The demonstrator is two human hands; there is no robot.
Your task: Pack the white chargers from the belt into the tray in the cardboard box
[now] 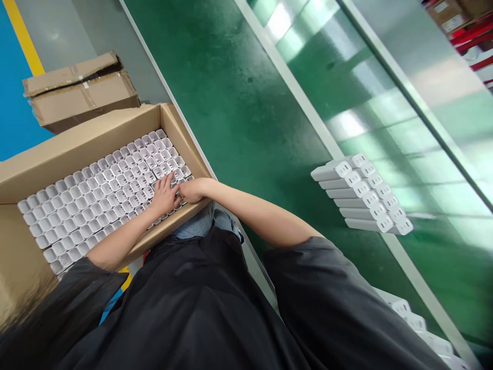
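Observation:
An open cardboard box (pixel 88 146) at my left is packed with rows of upright white plastic housings (pixel 96 198). Both hands are inside its near right corner. My left hand (pixel 164 195) lies on top of the housings with its fingers stretched out over them. My right hand (pixel 191 190) is right beside it, touching it, with the fingers curled in against the housings by the box wall. What those fingers hold is hidden. On the green belt to my right lies a stack of the same white housings (pixel 362 192), on their sides in two columns.
A green conveyor belt (pixel 246 103) with white side rails runs diagonally past me. A second, closed cardboard box (pixel 80 92) sits on the floor behind the open one. More white housings (pixel 419 329) lie at the lower right. My black clothing fills the foreground.

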